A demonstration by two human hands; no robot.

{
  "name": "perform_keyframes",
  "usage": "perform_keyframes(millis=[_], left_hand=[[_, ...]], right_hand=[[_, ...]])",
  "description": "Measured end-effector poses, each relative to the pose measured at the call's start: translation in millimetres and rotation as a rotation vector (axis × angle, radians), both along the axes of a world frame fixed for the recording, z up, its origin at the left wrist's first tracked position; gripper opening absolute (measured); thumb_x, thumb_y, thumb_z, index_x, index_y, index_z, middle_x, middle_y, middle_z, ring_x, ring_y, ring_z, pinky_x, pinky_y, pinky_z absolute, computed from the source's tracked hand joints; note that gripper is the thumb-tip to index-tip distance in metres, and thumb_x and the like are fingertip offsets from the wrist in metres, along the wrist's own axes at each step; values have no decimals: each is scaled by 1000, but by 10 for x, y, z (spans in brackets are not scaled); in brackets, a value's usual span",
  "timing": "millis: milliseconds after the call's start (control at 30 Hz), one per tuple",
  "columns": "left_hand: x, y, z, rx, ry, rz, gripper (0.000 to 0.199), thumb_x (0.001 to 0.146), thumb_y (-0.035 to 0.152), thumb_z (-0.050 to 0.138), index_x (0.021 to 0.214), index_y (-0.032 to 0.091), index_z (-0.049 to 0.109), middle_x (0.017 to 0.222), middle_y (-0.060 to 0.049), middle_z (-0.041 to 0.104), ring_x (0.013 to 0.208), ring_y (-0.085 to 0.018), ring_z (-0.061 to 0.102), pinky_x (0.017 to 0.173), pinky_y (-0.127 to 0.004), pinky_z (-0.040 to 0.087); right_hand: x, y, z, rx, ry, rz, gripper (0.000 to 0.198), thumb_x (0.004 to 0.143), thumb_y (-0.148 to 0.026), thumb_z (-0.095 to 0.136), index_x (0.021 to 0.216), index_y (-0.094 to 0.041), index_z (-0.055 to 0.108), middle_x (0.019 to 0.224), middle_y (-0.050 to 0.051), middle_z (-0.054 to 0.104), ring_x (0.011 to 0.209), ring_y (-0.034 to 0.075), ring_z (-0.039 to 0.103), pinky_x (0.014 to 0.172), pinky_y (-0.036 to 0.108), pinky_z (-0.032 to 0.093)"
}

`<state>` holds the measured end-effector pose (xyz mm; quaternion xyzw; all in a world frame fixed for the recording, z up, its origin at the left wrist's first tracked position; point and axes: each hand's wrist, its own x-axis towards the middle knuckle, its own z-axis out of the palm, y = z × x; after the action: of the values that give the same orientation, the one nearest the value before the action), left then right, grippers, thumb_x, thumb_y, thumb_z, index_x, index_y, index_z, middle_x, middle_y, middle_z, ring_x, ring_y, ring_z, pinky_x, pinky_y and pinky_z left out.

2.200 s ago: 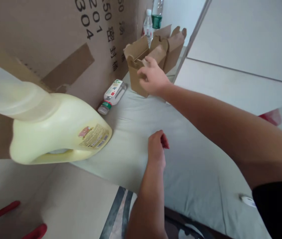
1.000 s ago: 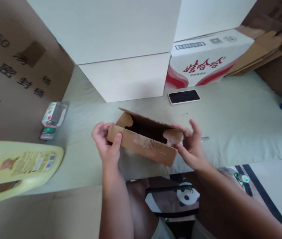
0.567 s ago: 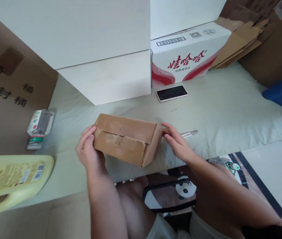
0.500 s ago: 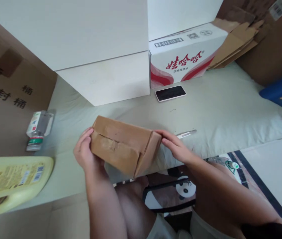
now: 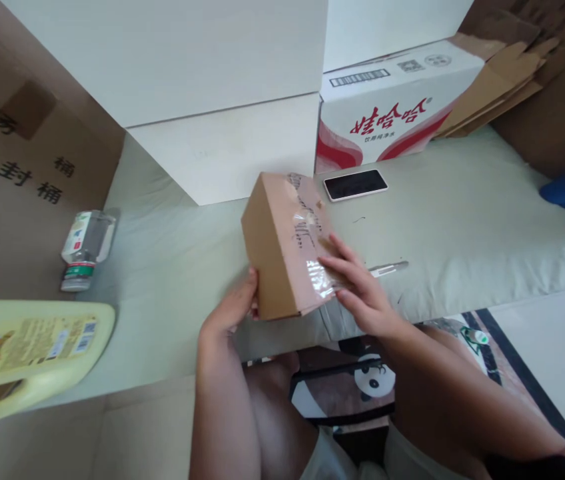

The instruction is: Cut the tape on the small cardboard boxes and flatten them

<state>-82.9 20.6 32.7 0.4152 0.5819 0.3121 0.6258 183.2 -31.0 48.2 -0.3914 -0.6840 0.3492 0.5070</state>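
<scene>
A small brown cardboard box point(image 5: 275, 257) is tilted between my hands over the pale green cloth surface. Its side facing right carries torn marks, dark print and shiny clear tape. My left hand point(image 5: 232, 303) grips the lower left edge, thumb on the near side, the other fingers mostly hidden behind the box. Across the taped side lie the fingers of my right hand point(image 5: 362, 287), somewhat apart, holding the box from the right. Just beyond that hand, a slim craft knife point(image 5: 387, 269) lies on the cloth. A phone point(image 5: 355, 185) with a dark screen rests behind the box.
A white cabinet point(image 5: 222, 147) stands behind, next to a red and white carton point(image 5: 387, 130). Flattened cardboard point(image 5: 497, 90) leans at the back right. On the left are a large carton point(image 5: 22, 147), a clear bottle point(image 5: 87, 247) and a yellow jug point(image 5: 37, 347).
The box has turned, so its taped, printed side now faces right. My left hand has shifted right to its lower edge, and my right hand has moved onto the taped side.
</scene>
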Motion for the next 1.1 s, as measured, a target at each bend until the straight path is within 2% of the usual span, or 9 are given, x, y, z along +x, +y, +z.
perform_keyframes(millis=[100,267,367,533,633,733,900,1000,1100], left_hand=[[-39,53,33,-54,136,-239,56,66,75,76,70,19,75,62,-10,70,51,-21,64,45,-28,43],[-12,190,68,562,91,455,59,76,63,75,124,29,67,131,-10,66,122,-24,63,89,-31,55],[-3,187,55,747,51,386,61,79,65,73,128,31,63,153,-8,50,145,-30,45,112,-40,46],[4,158,37,697,-51,298,54,81,60,73,127,34,62,143,-6,57,132,-29,57,107,-41,50],[19,163,53,652,-89,334,55,78,59,77,126,33,63,135,-6,61,117,-25,64,92,-35,56],[49,168,76,647,-94,341,56,77,58,77,125,32,63,128,-6,63,104,-22,66,80,-31,56],[101,148,113,638,-113,368,55,77,55,78,123,30,64,122,-6,64,96,-19,65,74,-28,54],[119,140,128,633,-121,390,54,76,54,79,122,30,65,117,-5,65,90,-18,63,71,-27,53],[131,152,131,653,-114,402,52,75,55,79,119,30,67,112,-5,66,88,-18,63,70,-28,53]], right_hand=[[29,32,-17,-23,52,-141,30,100,-41,55,123,-30,72,164,7,43,150,32,43,121,56,39],[7,39,36,0,-28,168,30,98,-36,60,126,-29,69,162,10,47,147,28,49,116,46,46],[38,43,59,-22,-114,235,36,100,-39,56,133,-26,64,156,12,53,142,27,54,110,44,51],[241,35,7,-193,-781,-171,32,95,-26,55,125,-19,66,125,15,72,120,33,64,100,51,51],[341,-3,-21,-309,-1178,-218,35,95,-20,54,128,-20,66,139,15,65,128,39,58,98,54,49],[389,-9,-21,-388,-1269,-231,34,97,-15,45,121,-22,68,129,13,69,118,34,64,88,47,51],[434,12,100,-361,-1029,-367,23,97,-20,50,112,-19,68,108,13,72,96,28,68,75,38,51],[395,-81,318,-175,-475,-537,20,96,-28,57,113,-20,63,93,6,69,76,20,65,64,32,50],[258,-233,573,-55,19,-464,11,91,-29,69,95,-24,59,79,-1,60,63,14,57,54,28,45]])
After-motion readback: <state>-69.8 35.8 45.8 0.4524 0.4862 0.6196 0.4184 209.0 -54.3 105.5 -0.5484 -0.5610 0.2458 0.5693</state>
